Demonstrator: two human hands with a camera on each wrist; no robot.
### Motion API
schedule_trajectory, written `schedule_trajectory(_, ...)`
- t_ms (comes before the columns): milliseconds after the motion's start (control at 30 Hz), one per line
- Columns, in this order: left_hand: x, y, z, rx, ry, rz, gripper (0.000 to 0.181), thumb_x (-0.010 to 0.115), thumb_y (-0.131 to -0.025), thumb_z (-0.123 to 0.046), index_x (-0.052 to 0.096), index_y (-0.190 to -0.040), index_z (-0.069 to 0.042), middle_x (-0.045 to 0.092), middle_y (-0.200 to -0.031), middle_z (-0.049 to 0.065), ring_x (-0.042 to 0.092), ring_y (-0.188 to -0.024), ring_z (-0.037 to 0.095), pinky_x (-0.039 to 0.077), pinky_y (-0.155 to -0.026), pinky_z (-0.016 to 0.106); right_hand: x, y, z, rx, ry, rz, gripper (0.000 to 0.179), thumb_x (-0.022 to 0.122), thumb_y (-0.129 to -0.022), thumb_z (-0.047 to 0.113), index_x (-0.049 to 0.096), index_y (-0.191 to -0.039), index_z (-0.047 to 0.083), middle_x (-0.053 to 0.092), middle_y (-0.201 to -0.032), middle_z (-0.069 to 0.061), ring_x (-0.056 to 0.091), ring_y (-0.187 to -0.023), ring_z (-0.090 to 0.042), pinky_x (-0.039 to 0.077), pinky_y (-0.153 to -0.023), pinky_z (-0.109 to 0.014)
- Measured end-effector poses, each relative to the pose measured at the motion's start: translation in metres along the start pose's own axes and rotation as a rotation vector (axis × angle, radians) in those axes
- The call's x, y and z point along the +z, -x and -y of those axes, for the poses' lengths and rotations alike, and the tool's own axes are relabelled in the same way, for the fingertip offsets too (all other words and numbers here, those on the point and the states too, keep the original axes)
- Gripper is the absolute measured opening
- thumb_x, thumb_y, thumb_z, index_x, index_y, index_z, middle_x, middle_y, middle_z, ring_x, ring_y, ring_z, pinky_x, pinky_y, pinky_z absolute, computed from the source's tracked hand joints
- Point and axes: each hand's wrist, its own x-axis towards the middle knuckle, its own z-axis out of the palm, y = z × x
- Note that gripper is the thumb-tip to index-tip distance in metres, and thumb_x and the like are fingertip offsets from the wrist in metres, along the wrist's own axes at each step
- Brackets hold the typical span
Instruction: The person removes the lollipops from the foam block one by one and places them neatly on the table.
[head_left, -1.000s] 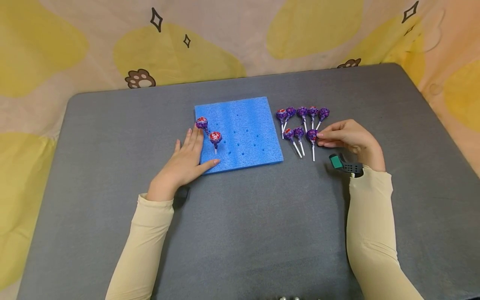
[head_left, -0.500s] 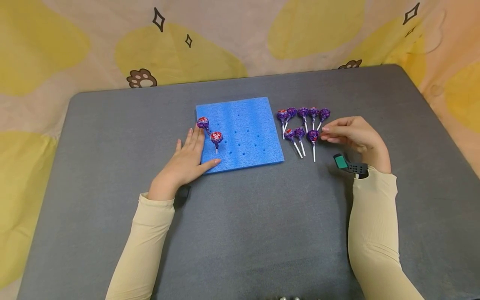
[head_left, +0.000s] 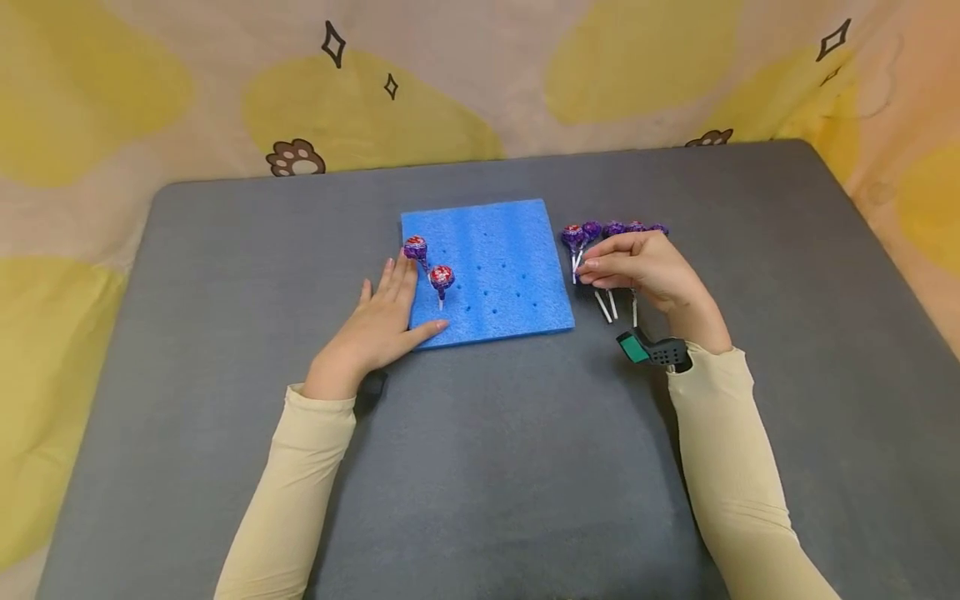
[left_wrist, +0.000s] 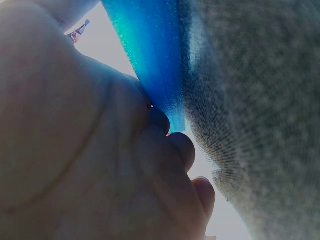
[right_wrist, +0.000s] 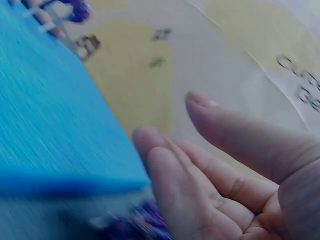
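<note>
A blue foam board (head_left: 517,242) with small holes lies on the table. Two purple-and-red lollipops stand in its left part, one nearer the back (head_left: 416,247) and one a little to the front (head_left: 442,277). My left hand (head_left: 371,329) rests on the board's left edge, its fingers extended and the thumb along the front corner. My right hand (head_left: 645,271) hovers over loose lollipops (head_left: 573,237) right of the board and covers several of them. In the right wrist view, thumb and fingers stand apart with nothing between them, and purple wrappers (right_wrist: 145,222) show below the fingertips.
The grey table (head_left: 480,467) has a patterned yellow and pink cloth (head_left: 450,75) behind it. White sticks (head_left: 603,307) of the loose lollipops poke out below my right hand. A black and green device (head_left: 651,348) sits at the right wrist.
My right hand has gone from the right side of the front-row lollipops leftward across them, toward the board. The left hand stays on the board. The head view has shifted slightly.
</note>
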Motion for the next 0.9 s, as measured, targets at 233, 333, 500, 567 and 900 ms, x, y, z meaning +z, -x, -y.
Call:
schedule_trajectory(233, 0.001, 0.0, -0.001, -0.006, 0.003, 0.009, 0.092, 0.045, -0.094, -0.054, -0.004, -0.149, 0.0, -0.017, -0.155, 0.012, -0.016, -0.141, 0.027, -0.006, -0.11, 0.053, 0.037, -0.013, -0.004, 0.018, -0.053, 0.082, 0.016, 0.064, -0.087, -0.002, 0.065, -0.098, -0.014, 0.071, -0.082, -0.011, 0.07, -0.076, -0.019, 0.055, -0.069, -0.03)
schedule_trajectory(333, 0.001, 0.001, -0.001, -0.007, 0.006, 0.006, 0.091, 0.045, -0.094, -0.054, -0.004, -0.149, 0.0, -0.016, -0.155, 0.012, -0.016, -0.141, 0.027, -0.006, -0.11, 0.053, 0.051, -0.02, -0.004, 0.025, -0.043, 0.108, 0.02, 0.064, -0.087, -0.003, 0.062, -0.101, -0.017, 0.072, -0.082, -0.011, 0.07, -0.077, -0.019, 0.055, -0.069, -0.029)
schedule_trajectory(500, 0.0, 0.001, -0.001, -0.012, 0.001, 0.0, 0.092, 0.045, -0.093, -0.055, -0.004, -0.149, 0.0, -0.017, -0.155, 0.012, -0.016, -0.141, 0.027, -0.005, -0.111, 0.053, 0.071, -0.029, 0.002, 0.021, -0.025, 0.12, 0.028, 0.065, -0.086, -0.003, 0.057, -0.105, -0.021, 0.072, -0.081, -0.009, 0.07, -0.075, -0.019, 0.055, -0.07, -0.03)
schedule_trajectory(567, -0.001, 0.001, -0.001, -0.016, -0.001, -0.001, 0.093, 0.045, -0.093, -0.056, -0.004, -0.149, 0.0, -0.017, -0.155, 0.011, -0.016, -0.141, 0.027, -0.005, -0.11, 0.053, 0.079, -0.032, 0.005, 0.017, -0.024, 0.124, 0.03, 0.066, -0.085, -0.003, 0.057, -0.106, -0.022, 0.072, -0.08, -0.009, 0.07, -0.075, -0.019, 0.055, -0.07, -0.031)
schedule_trajectory(900, -0.001, 0.0, -0.002, -0.026, 0.008, 0.004, 0.094, 0.045, -0.093, -0.057, -0.005, -0.149, -0.001, -0.017, -0.155, 0.011, -0.016, -0.141, 0.027, -0.004, -0.111, 0.053, 0.113, -0.048, 0.015, -0.021, -0.015, 0.134, 0.031, 0.07, -0.082, -0.002, 0.059, -0.106, -0.019, 0.07, -0.078, -0.008, 0.069, -0.074, -0.017, 0.055, -0.072, -0.035)
